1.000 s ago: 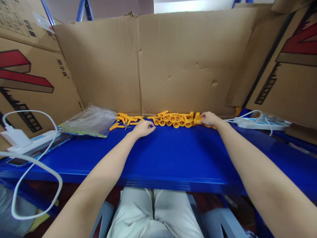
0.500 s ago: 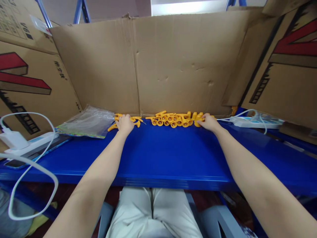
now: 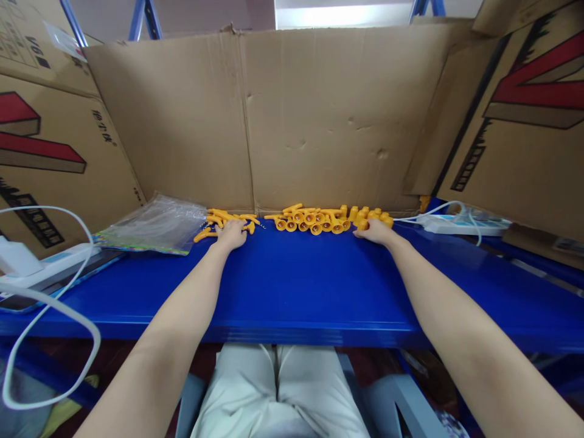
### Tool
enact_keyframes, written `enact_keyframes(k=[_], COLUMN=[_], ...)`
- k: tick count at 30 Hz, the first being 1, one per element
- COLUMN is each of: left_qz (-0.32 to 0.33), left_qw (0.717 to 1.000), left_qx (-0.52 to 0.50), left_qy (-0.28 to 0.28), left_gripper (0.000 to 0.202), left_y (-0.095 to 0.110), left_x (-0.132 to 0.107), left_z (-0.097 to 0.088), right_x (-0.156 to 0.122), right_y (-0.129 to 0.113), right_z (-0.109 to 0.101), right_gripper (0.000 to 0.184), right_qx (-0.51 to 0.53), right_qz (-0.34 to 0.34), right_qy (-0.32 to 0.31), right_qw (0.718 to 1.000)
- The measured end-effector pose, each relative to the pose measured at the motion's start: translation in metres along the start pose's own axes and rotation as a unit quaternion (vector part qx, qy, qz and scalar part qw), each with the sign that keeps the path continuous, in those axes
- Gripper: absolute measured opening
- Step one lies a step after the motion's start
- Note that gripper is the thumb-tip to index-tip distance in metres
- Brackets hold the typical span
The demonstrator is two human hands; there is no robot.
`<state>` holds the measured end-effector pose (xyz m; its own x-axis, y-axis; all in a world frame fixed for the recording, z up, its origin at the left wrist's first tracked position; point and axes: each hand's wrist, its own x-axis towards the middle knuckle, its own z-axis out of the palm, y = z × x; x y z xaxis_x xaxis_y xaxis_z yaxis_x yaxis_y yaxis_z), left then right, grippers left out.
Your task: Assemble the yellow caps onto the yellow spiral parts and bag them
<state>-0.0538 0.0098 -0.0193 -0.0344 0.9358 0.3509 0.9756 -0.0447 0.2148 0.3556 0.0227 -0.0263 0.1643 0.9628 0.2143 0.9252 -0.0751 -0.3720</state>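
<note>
Small orange plastic parts lie in a row along the back of the blue table [image 3: 296, 280]. My left hand [image 3: 231, 235] rests palm down on the left heap of thin orange pieces [image 3: 219, 218], fingers curled over one of them. My right hand [image 3: 376, 231] is closed on an orange part [image 3: 362, 224] at the right end of the middle heap of cup-shaped orange parts [image 3: 314, 220]. More orange parts [image 3: 382, 216] lie just behind that hand.
Cardboard walls [image 3: 337, 115] close in the table at the back and both sides. A clear plastic bag [image 3: 157, 223] lies at the left. White power strips with cables sit at the far left [image 3: 50, 261] and at the right [image 3: 456, 225]. My lap shows below the table edge.
My left hand has moved left from the middle of the table onto the left heap of orange pieces. My right hand has drawn slightly toward me with an orange part.
</note>
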Motion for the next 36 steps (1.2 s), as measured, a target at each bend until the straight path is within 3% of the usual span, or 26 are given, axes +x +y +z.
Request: enact_keyframes(k=[3, 8, 11, 14, 16, 21, 25, 29, 32, 36], left_qz=[0.006, -0.008, -0.028, -0.031, -0.023, -0.073, -0.143, -0.193, -0.232, -0.225], left_qw=[1.000, 1.000, 0.998, 0.982, 0.952, 0.835, 0.752, 0.689, 0.658, 0.649], left_qx=[0.008, 0.007, -0.040, -0.154, -0.263, -0.496, -0.616, -0.686, -0.712, -0.726], left_qy=[-0.027, 0.008, 0.043, 0.107, 0.156, 0.229, 0.184, 0.132, 0.080, 0.017], left_gripper=[0.042, 0.030, 0.023, 0.021, 0.019, 0.016, 0.014, 0.021, 0.029, 0.032], left_y=[0.000, -0.001, -0.002, -0.003, -0.001, 0.010, 0.022, 0.030, 0.033, 0.038], left_x=[0.002, 0.006, 0.009, 0.013, 0.017, 0.021, 0.017, 0.013, 0.010, 0.007], left_z=[0.006, 0.008, 0.007, 0.004, 0.001, -0.007, -0.014, -0.021, -0.024, -0.023], right_x=[0.000, 0.000, 0.001, 0.003, 0.003, 0.002, -0.003, -0.012, -0.021, -0.034], right_y=[0.000, -0.001, -0.001, 0.000, 0.000, -0.005, -0.013, -0.025, -0.041, -0.069], right_z=[-0.001, 0.000, 0.000, 0.000, 0.001, -0.001, -0.006, -0.018, -0.028, -0.037], right_gripper=[0.022, 0.025, 0.026, 0.027, 0.027, 0.034, 0.044, 0.045, 0.040, 0.031], right_qx=[-0.010, -0.008, -0.008, -0.013, -0.015, -0.028, -0.064, -0.089, -0.096, -0.077], right_qz=[-0.003, -0.012, -0.015, -0.022, -0.027, -0.003, 0.043, 0.066, 0.041, -0.039], right_qy=[-0.003, 0.005, 0.001, 0.002, 0.002, -0.006, 0.012, 0.074, 0.139, 0.165], right_qw=[1.000, 1.000, 1.000, 1.000, 1.000, 1.000, 0.997, 0.991, 0.985, 0.982])
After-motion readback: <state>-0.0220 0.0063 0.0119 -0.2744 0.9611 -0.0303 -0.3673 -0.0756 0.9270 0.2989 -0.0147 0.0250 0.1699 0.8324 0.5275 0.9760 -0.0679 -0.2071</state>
